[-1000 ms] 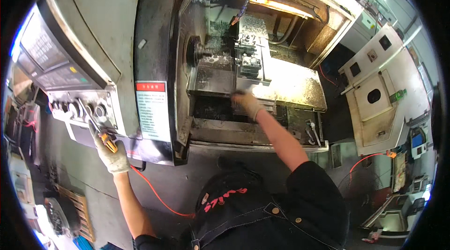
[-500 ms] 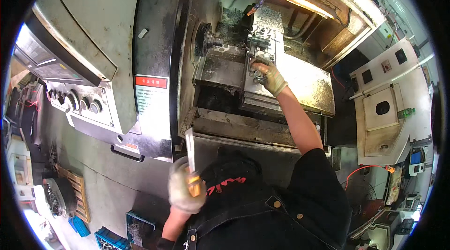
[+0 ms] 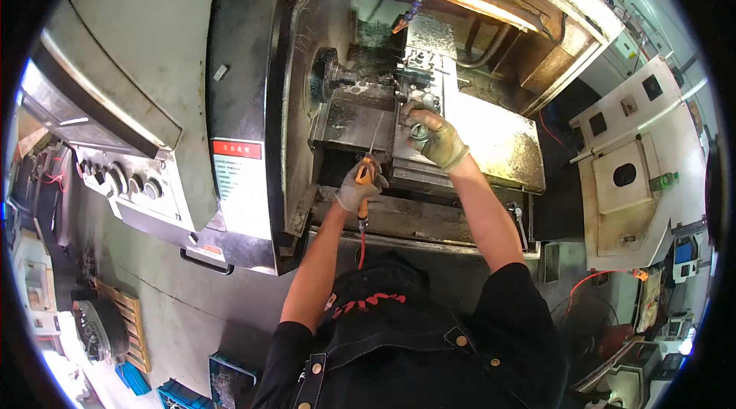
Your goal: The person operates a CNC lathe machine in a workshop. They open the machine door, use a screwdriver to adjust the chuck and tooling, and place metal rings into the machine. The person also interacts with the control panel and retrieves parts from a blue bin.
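Observation:
My gloved left hand (image 3: 351, 191) is closed around an orange air blow gun (image 3: 366, 172). Its thin nozzle points up toward my other hand, and a red hose (image 3: 363, 249) hangs from its lower end. Just to the right, my gloved right hand (image 3: 446, 144) grips a small round metal part (image 3: 418, 133), whose ring-shaped end faces up. Both hands are inside the lathe's opening, in front of the tool holder (image 3: 418, 78). The dark chuck (image 3: 330, 75) lies farther off to the left, apart from both hands.
A bright metal cover (image 3: 498, 137) stretches right of my right hand. The lathe's front sill (image 3: 414, 244) runs below my forearms. At left stands the control panel (image 3: 130, 179) with knobs. Blue crates (image 3: 184, 394) and a wooden pallet (image 3: 132, 325) are on the floor.
My left hand has swung up and right from beside my body into the lathe's opening, bringing the air blow gun near the metal part. My right hand keeps its hold at about the same place.

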`<act>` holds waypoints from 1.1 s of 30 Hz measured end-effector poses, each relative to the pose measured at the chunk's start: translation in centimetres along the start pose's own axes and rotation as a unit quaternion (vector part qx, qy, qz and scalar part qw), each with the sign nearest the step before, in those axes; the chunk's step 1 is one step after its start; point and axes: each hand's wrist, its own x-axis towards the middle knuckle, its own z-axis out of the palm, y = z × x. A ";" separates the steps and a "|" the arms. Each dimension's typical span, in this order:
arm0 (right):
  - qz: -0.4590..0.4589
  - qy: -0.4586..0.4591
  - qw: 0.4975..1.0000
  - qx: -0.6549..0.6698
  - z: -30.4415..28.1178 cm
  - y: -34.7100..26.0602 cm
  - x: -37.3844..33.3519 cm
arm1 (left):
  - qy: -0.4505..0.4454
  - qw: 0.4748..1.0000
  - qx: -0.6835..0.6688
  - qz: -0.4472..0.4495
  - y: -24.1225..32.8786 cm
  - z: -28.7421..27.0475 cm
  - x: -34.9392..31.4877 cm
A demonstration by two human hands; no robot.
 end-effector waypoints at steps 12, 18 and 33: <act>-0.033 0.098 0.976 0.190 -6.6 -2.6 3.9 | 0.281 0.808 0.503 -0.122 -2.9 -2.0 -7.5; -0.113 0.036 0.982 0.150 -7.1 -7.3 5.1 | 0.352 0.755 0.506 -0.224 -4.2 -5.0 -7.6; 0.148 0.042 0.889 -0.430 -1.6 -3.2 12.9 | 0.264 0.810 0.521 0.048 -3.3 -6.9 -2.7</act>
